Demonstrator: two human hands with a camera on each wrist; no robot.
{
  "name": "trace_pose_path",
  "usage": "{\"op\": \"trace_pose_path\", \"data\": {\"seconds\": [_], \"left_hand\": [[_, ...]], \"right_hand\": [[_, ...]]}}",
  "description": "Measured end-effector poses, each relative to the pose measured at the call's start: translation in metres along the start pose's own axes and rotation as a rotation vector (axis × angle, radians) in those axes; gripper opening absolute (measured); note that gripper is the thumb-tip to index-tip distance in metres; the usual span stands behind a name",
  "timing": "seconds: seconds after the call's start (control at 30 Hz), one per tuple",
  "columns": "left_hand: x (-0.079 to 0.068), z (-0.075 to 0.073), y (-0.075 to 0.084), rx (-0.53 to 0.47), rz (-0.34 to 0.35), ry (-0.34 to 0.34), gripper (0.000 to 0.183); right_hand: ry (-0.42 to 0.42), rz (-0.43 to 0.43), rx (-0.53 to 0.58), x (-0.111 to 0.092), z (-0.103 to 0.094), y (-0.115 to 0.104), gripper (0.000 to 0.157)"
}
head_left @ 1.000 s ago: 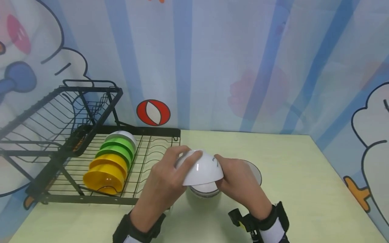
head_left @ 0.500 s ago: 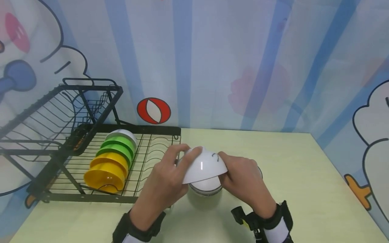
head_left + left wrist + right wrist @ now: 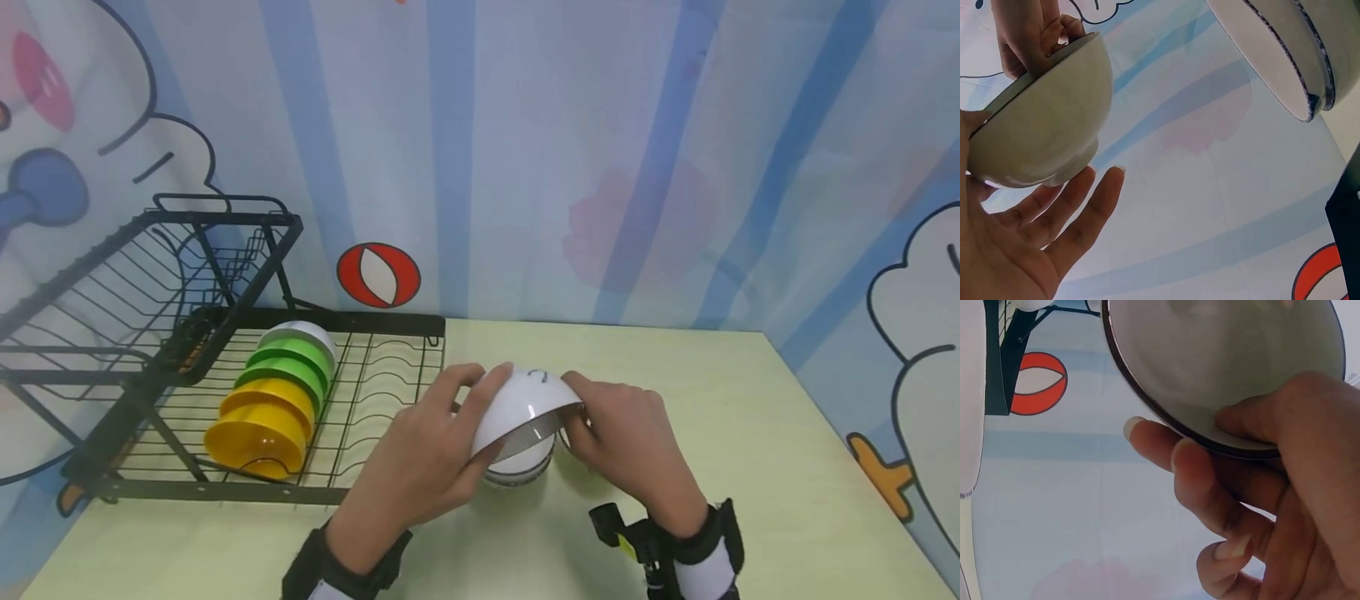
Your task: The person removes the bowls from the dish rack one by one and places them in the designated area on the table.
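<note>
A white bowl (image 3: 525,404) with a thin dark rim is held tilted in the air between both hands, its mouth facing down toward the front. On its left side my left hand (image 3: 420,454) grips it; in the left wrist view the fingers spread along the outside of the bowl (image 3: 1047,119) near its foot. My right hand (image 3: 633,437) pinches the rim at the right. The right wrist view shows that thumb inside the bowl (image 3: 1210,369) and fingers outside. Just below, more white bowls (image 3: 520,475) are on the table, partly hidden by the held one.
To the left stands a black wire dish rack (image 3: 360,400) with a raised upper tier (image 3: 225,267). Yellow bowls (image 3: 258,437), green bowls (image 3: 288,367) and a white one (image 3: 303,332) stand in a row on it. A printed curtain (image 3: 517,167) hangs behind the pale table (image 3: 697,433).
Both hands have shifted slightly right with the bowl. The bowl has tipped so that more of its inside shows from above.
</note>
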State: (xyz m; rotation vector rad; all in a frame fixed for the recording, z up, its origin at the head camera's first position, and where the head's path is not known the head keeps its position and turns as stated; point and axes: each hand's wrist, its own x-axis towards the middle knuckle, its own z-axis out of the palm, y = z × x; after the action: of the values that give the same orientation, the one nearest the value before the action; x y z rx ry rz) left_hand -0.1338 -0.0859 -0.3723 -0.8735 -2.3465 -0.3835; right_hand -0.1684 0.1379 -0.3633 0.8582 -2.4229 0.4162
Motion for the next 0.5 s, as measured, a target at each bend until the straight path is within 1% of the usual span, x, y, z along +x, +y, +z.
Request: {"op": "trace_pose_path", "data": {"seconds": [0.13, 0.3, 0.4, 0.5], "left_hand": [[0.000, 0.002, 0.000, -0.006, 0.002, -0.013, 0.065], [0.000, 0.003, 0.001, -0.002, -0.021, -0.073, 0.068], [0.000, 0.003, 0.001, 0.018, -0.031, -0.097, 0.070], [-0.001, 0.003, 0.001, 0.045, -0.020, -0.100, 0.069]], "right_hand": [[-0.014, 0.025, -0.011, 0.000, -0.001, 0.005, 0.011], [-0.022, 0.054, -0.013, -0.002, -0.003, 0.011, 0.013], [-0.022, 0.071, -0.011, -0.003, -0.004, 0.015, 0.015], [-0.029, 0.097, -0.015, -0.005, -0.005, 0.020, 0.018]]}}
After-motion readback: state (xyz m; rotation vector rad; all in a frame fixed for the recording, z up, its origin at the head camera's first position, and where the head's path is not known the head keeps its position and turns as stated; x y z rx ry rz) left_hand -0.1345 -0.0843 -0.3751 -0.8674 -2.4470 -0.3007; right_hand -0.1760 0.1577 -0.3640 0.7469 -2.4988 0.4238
